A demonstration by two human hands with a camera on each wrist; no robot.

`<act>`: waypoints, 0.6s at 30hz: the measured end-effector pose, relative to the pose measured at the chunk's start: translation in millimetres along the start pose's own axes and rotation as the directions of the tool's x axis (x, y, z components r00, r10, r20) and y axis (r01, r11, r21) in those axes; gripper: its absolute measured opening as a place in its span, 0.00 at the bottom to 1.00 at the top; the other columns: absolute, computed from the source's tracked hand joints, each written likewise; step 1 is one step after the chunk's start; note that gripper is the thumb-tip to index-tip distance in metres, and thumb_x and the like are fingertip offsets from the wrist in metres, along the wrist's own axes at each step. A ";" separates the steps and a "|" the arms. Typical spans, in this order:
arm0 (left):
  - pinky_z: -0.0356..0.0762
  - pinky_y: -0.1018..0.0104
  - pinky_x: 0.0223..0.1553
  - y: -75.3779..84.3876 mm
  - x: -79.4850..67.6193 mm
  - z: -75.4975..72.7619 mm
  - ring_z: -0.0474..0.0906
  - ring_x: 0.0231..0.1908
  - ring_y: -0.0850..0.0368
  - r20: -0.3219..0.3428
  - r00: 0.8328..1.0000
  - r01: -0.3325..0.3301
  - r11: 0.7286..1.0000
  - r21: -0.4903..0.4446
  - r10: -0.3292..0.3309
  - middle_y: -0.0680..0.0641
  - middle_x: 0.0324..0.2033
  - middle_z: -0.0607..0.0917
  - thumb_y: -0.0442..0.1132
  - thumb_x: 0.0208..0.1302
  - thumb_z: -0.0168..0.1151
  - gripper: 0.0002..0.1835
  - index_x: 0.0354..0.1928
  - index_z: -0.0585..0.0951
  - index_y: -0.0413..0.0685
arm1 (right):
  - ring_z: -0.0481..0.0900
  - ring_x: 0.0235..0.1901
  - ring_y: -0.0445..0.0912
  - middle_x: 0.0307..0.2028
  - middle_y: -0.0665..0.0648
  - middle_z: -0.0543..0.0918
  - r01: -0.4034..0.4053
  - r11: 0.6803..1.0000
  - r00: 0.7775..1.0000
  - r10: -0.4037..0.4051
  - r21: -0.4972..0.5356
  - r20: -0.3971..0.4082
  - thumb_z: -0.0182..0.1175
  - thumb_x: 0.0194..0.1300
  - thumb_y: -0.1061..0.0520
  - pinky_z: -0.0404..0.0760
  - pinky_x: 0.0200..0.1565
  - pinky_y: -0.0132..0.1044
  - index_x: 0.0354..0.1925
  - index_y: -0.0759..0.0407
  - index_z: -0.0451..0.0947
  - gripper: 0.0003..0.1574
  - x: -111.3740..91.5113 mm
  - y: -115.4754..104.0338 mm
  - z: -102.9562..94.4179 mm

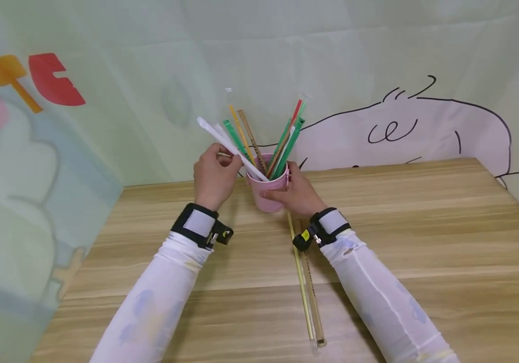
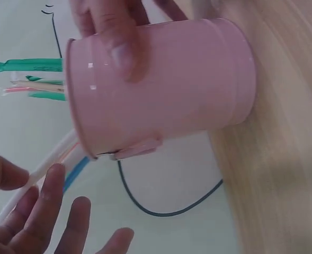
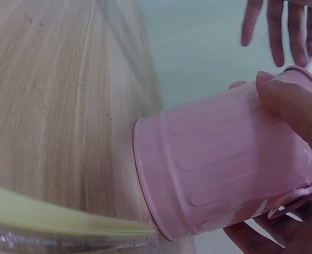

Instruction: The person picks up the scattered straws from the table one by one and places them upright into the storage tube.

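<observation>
A small pink metal bucket (image 1: pixel 266 202) stands near the table's back edge. My right hand (image 1: pixel 303 192) grips its right side, with the thumb across the front in the head view. Several straws lean in the bucket, among them green-wrapped ones (image 1: pixel 290 151), a yellow one (image 1: pixel 239 128) and a brown one (image 1: pixel 252 133). My left hand (image 1: pixel 216 176) pinches a white paper-wrapped straw (image 1: pixel 217 135) between thumb and fingers at the left of the rim. That straw slants up to the left, its lower end inside the bucket's mouth. The left wrist view shows the other left fingers spread.
A yellow straw (image 1: pixel 301 282) and a brown straw (image 1: pixel 313 297) in clear wrappers lie on the wooden table (image 1: pixel 422 252), between my forearms. Behind the table hangs a printed cloth (image 1: pixel 332 60) with cartoon drawings.
</observation>
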State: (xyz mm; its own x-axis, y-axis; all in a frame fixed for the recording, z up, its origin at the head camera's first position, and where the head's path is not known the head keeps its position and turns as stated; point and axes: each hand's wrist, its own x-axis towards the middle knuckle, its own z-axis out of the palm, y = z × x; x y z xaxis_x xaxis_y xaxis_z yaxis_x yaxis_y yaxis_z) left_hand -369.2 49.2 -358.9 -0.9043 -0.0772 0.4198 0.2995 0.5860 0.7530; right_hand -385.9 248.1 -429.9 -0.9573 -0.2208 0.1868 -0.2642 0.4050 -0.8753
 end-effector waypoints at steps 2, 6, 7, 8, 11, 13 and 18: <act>0.72 0.60 0.28 -4.3 -0.6 3.7 0.77 0.29 0.55 0.021 1.000 0.008 0.999 0.034 -0.009 0.44 0.31 0.86 0.43 0.62 0.60 0.11 0.39 0.80 0.42 | 0.67 0.57 0.45 0.61 0.59 0.71 0.000 1.000 1.000 0.000 0.000 -0.002 0.74 0.51 0.43 0.67 0.62 0.50 0.69 0.57 0.53 0.58 0.6 1.2 0.3; 0.71 0.59 0.30 -11.7 -4.0 9.3 0.76 0.31 0.54 0.092 0.996 0.005 0.994 0.108 -0.015 0.45 0.31 0.83 0.46 0.61 0.61 0.13 0.39 0.81 0.43 | 0.67 0.57 0.45 0.61 0.59 0.70 0.002 1.000 1.000 -0.002 -0.003 -0.005 0.74 0.50 0.43 0.68 0.62 0.49 0.69 0.57 0.53 0.58 1.2 0.7 0.6; 0.71 0.59 0.31 -13.2 -5.3 10.2 0.75 0.31 0.54 0.106 0.994 0.002 0.993 0.120 -0.015 0.45 0.31 0.83 0.47 0.61 0.61 0.14 0.39 0.81 0.43 | 0.67 0.57 0.45 0.61 0.59 0.71 0.002 1.000 1.000 -0.002 -0.006 -0.006 0.74 0.50 0.43 0.68 0.62 0.49 0.69 0.57 0.53 0.58 1.2 0.3 0.6; 0.71 0.59 0.31 -14.5 -6.6 11.0 0.75 0.32 0.54 0.117 0.993 -0.001 0.992 0.128 -0.014 0.45 0.31 0.83 0.48 0.61 0.61 0.15 0.40 0.80 0.44 | 0.67 0.57 0.45 0.60 0.59 0.71 0.004 1.000 1.000 -0.004 -0.008 -0.006 0.74 0.51 0.43 0.68 0.62 0.49 0.69 0.57 0.53 0.58 1.2 -0.1 0.4; 0.72 0.58 0.34 -17.9 -11.1 12.1 0.74 0.35 0.53 0.135 0.991 -0.002 0.993 0.121 -0.015 0.44 0.34 0.82 0.52 0.60 0.62 0.19 0.44 0.78 0.43 | 0.67 0.57 0.45 0.60 0.60 0.71 0.010 1.000 1.000 -0.010 -0.013 -0.007 0.74 0.51 0.44 0.68 0.62 0.49 0.69 0.59 0.53 0.58 1.1 -1.3 0.0; 0.72 0.56 0.37 -20.1 -14.4 12.2 0.73 0.38 0.51 0.144 0.989 0.009 0.994 0.110 -0.025 0.43 0.36 0.81 0.53 0.60 0.62 0.24 0.47 0.76 0.41 | 0.67 0.57 0.46 0.60 0.60 0.71 0.014 1.000 1.000 -0.014 -0.012 -0.007 0.74 0.51 0.44 0.68 0.62 0.50 0.69 0.60 0.53 0.58 1.0 -1.7 -0.1; 0.74 0.51 0.45 -25.7 -21.8 12.1 0.72 0.46 0.46 0.177 0.983 0.028 0.996 0.080 -0.042 0.39 0.45 0.79 0.56 0.59 0.63 0.33 0.56 0.71 0.37 | 0.67 0.57 0.45 0.60 0.59 0.71 -0.002 1.000 1.000 0.002 -0.007 -0.002 0.75 0.51 0.44 0.69 0.61 0.48 0.69 0.59 0.52 0.59 -0.1 -1.3 -0.7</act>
State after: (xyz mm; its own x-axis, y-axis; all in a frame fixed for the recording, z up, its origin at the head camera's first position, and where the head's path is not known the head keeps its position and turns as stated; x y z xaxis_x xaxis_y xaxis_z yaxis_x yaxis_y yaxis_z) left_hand -360.8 45.5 -393.5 -0.9557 0.0421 0.2912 0.2483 0.6463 0.7215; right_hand -385.5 248.2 -428.5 -0.9580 -0.2184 0.1859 -0.2631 0.4115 -0.8726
